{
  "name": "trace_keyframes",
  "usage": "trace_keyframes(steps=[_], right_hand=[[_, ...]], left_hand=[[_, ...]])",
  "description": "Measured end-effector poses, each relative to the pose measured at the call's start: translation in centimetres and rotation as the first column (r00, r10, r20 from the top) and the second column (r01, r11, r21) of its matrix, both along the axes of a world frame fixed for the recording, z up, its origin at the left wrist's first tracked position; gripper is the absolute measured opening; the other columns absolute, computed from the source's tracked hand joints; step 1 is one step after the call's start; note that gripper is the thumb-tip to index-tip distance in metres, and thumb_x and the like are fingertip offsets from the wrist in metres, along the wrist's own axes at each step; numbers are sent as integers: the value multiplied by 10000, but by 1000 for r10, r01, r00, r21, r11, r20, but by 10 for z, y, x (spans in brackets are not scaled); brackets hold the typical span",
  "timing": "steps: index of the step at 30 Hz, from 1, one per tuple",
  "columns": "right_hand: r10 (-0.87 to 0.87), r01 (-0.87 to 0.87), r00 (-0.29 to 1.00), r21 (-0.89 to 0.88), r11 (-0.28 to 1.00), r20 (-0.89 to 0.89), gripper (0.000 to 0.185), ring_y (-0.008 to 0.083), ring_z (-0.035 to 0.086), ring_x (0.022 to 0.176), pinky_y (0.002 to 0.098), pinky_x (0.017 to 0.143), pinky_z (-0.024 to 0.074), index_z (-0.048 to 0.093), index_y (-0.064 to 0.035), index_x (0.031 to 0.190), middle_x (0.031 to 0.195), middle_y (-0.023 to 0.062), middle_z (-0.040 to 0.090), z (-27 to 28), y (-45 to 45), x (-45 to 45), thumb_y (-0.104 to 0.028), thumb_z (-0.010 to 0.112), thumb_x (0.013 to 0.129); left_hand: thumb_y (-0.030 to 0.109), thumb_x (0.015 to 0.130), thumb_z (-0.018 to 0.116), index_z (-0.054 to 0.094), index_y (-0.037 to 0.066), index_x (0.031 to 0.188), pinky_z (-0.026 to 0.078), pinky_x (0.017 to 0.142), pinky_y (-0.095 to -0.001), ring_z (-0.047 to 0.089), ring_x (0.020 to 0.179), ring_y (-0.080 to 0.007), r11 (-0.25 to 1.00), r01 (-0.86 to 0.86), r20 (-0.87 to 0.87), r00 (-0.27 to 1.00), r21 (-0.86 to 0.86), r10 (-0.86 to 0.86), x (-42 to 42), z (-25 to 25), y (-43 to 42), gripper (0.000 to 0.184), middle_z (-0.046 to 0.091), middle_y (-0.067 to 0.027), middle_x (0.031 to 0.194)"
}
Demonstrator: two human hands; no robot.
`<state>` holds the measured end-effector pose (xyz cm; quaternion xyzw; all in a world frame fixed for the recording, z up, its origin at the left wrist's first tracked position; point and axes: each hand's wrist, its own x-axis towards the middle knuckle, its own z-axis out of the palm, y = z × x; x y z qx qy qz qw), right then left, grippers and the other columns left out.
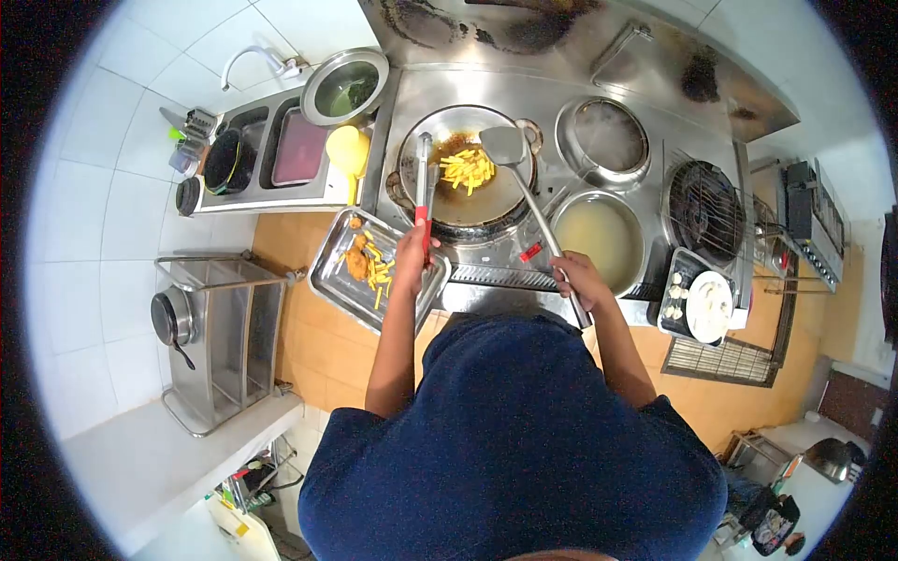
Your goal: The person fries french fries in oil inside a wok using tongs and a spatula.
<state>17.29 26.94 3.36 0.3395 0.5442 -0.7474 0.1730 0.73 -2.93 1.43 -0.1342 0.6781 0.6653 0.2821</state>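
My left hand (411, 259) is closed around the red handle of a pair of metal tongs (423, 178), whose tips reach over the wok. In my right hand (580, 280) is the long metal handle of a wok spatula (506, 147); its blade hangs over the wok's right side. Yellow fries (467, 169) lie heaped in the wok (479, 213), with brown residue around them. Below my left forearm sits a steel tray (334, 285) holding several more fries (378, 271) and browned fried pieces (357, 260).
Right of the wok stand a pot of cloudy yellowish liquid (599, 238) and a steaming pot (610, 136). A grill rack (706, 210) covers the far-right burner, near a white plate (709, 307). Left are sinks (297, 150), a yellow ladle (349, 151) and a steel bowl (346, 86).
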Motion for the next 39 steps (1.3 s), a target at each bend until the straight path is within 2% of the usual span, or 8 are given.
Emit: trace_keyframes(steps=[5,10,16,21,28,29,32,39], right_hand=[[159,-157,987,-139,978,0,280,54,352,399,235,344,282,552,-74,1042,583,-54,415,21,-5,-2,-298,678,930],[169,-158,986,-276,948,16,325,40,301,374,228,344,218,413,-158,767,511,-76,330,54,-17,-8,-300,621,972],[211,-233,971,-659,715,-114,395,54,285,344,239,338,261,417,-180,689,459,-91,298,26,-16,-1,-371,534,1013],[239,-383,924,-722,577,-299,335,47,306,358,223,351,267,411,-186,755,479,-87,314,17,-26,0,-346,467,1044],[169,-387,921,-775,499,-351,358,40,303,355,217,340,247,412,-183,753,473,-81,307,16,-22,-1,-398,469,1034],[164,-390,920,-776,497,-357,363,40,303,352,218,337,242,412,-181,752,470,-81,306,18,-19,-2,-405,469,1032],[131,-385,920,-784,487,-370,378,40,299,337,225,329,230,414,-180,742,457,-82,304,15,-12,-7,-414,449,1038],[73,-275,957,-804,528,-280,380,36,288,332,220,334,244,416,-182,731,457,-89,303,16,-13,1,-403,458,1037]], left_hand=[[580,989,446,594,86,1164,340,428,-238,479,522,-91,980,-71,132,990,186,47,7,11,10,545,584,-7,771],[503,1008,468,524,81,1207,434,463,-258,577,583,-132,910,-55,151,989,410,-8,12,8,10,470,622,-38,815],[202,953,582,471,103,1245,539,694,-360,660,841,-247,838,-130,224,975,530,9,19,6,17,327,627,-88,914],[77,806,580,494,102,1058,492,616,-347,548,655,-196,784,-66,210,974,618,-84,25,5,21,268,538,-77,783],[216,867,585,514,119,1007,400,495,-306,470,533,-172,759,-119,261,963,640,-69,25,-1,24,185,486,-46,658],[393,924,571,528,118,982,379,459,-295,450,491,-166,818,-58,207,975,572,-76,25,-2,25,284,470,-28,617],[590,963,425,525,104,963,365,458,-299,443,485,-164,841,-87,250,966,534,-59,26,12,26,497,461,-18,616],[734,929,306,563,82,933,347,426,-292,418,448,-156,859,-122,246,969,497,-4,26,13,32,701,463,-20,566]])
